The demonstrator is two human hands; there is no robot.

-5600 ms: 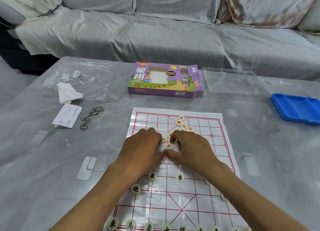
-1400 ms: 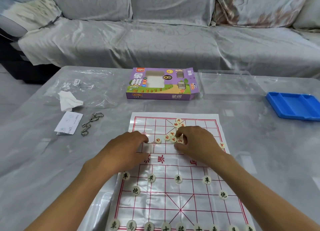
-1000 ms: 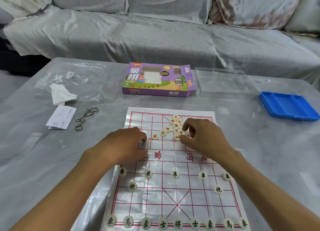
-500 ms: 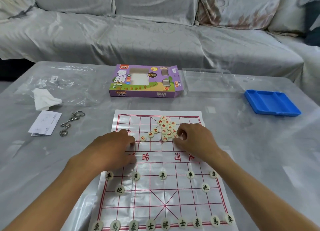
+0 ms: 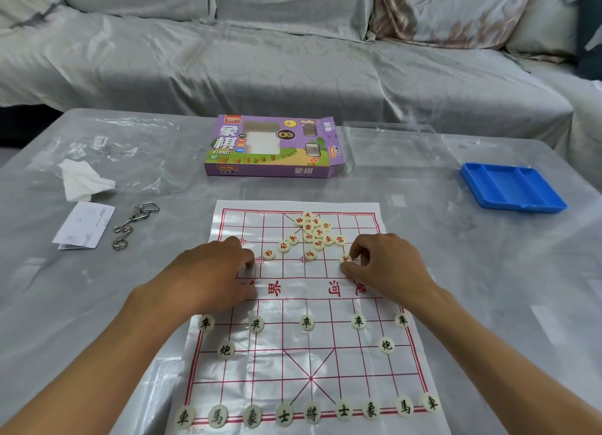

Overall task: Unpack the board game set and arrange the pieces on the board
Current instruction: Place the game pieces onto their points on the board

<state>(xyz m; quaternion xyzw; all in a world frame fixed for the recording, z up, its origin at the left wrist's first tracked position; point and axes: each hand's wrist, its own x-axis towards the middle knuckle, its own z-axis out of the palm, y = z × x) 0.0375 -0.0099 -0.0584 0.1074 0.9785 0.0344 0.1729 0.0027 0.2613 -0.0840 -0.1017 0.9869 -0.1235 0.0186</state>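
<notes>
White plastic sheet printed with a red grid, the game board, lies flat near the front edge of a grey table covered in clear film. Round cream pieces with black characters stand in order on the half of the board nearest the person: nine along the front edge, two above them, five in a row higher up. Round cream pieces with red characters sit in a loose heap on the far half, with a few strung out toward the left.

At the right of the heap, the right hand pinches one red-marked piece between thumb and forefinger, on or just above the board. The left hand rests on the board's left edge with its fingers curled under; whether it holds anything cannot be told.

Beyond the board's far edge lies a purple cardboard game box with a clear window, its right flap open. Just right of it sits a clear plastic tray, and toward the table's right edge a blue plastic tray with compartments. Toward the left edge lie a crumpled white tissue, a folded white paper slip, a metal wire puzzle and a clear plastic bag. A grey covered sofa stands behind the table.
</notes>
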